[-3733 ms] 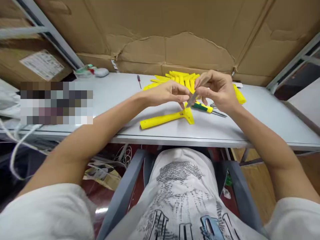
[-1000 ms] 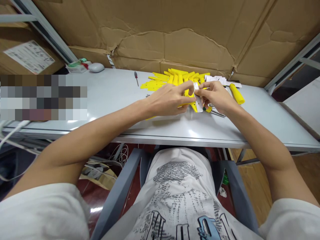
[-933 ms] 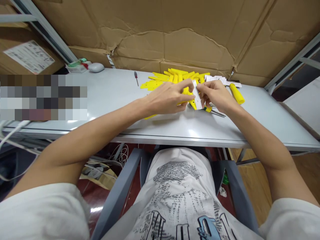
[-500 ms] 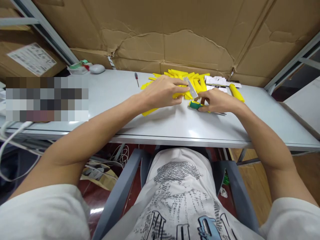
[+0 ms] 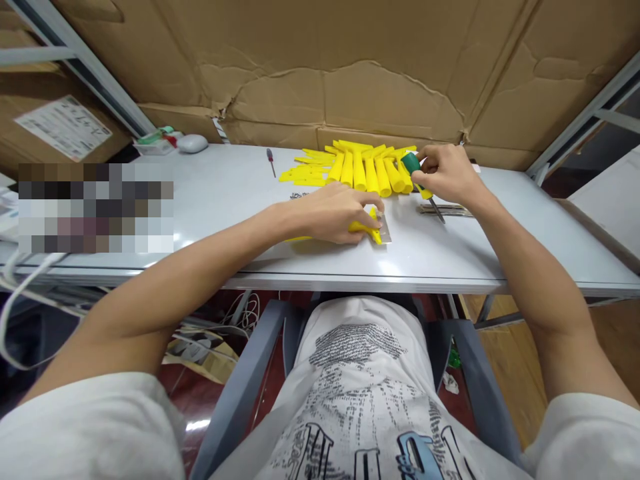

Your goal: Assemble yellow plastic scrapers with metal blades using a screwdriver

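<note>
My left hand (image 5: pixel 334 212) is low over the white table, closed on a yellow-handled scraper (image 5: pixel 371 232). Its flat metal blade (image 5: pixel 385 230) sticks out past my fingertips, and the rest of the handle is partly under my palm. Higher up on the right, my right hand (image 5: pixel 449 175) grips a green-and-yellow screwdriver (image 5: pixel 412 164) with its shaft slanting down towards the table. Just beyond the hands lies a row of yellow handles (image 5: pixel 371 172), with flatter yellow pieces (image 5: pixel 306 177) to their left. A stack of thin strips (image 5: pixel 447 210) rests below my right hand.
A small screwdriver (image 5: pixel 271 162) with a dark and red handle lies on the left of the table (image 5: pixel 225 193). Behind it are a white computer mouse (image 5: pixel 193 143) and a clear plastic box (image 5: pixel 154 142). Cardboard (image 5: pixel 325 73) lines the back.
My left hand has brought the scraper down and nearer the table's front edge. My right hand has moved up and right with the screwdriver, whose shaft now points down.
</note>
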The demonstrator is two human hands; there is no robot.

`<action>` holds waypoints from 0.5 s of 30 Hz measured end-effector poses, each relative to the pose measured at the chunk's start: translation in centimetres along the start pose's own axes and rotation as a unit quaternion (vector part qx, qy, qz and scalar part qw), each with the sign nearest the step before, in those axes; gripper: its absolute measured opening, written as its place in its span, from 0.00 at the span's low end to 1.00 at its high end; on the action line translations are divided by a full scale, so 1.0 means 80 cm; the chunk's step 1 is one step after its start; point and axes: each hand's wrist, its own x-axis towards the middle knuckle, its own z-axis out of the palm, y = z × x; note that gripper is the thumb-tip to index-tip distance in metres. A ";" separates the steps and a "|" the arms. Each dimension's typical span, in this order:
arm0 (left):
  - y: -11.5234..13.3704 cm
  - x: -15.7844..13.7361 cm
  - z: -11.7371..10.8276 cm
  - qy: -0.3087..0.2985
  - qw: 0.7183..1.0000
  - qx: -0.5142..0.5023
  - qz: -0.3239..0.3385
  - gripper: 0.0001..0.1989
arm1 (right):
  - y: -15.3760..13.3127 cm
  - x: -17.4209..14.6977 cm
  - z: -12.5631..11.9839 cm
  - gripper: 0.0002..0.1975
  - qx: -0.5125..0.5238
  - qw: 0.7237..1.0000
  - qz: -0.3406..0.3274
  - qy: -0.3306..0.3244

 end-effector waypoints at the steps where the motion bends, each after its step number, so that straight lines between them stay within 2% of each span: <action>1: 0.003 0.001 -0.001 -0.013 1.000 0.005 0.000 0.24 | 0.000 0.000 0.001 0.20 0.000 1.000 -0.003 0.003; 9: 0.002 0.001 -0.003 -0.052 0.998 0.021 0.005 0.21 | 0.007 0.001 0.006 0.17 0.009 1.000 -0.015 0.021; 15: 0.000 -0.001 -0.004 -0.041 0.999 0.013 0.005 0.20 | 0.023 0.003 -0.020 0.25 -0.022 0.997 -0.071 -0.023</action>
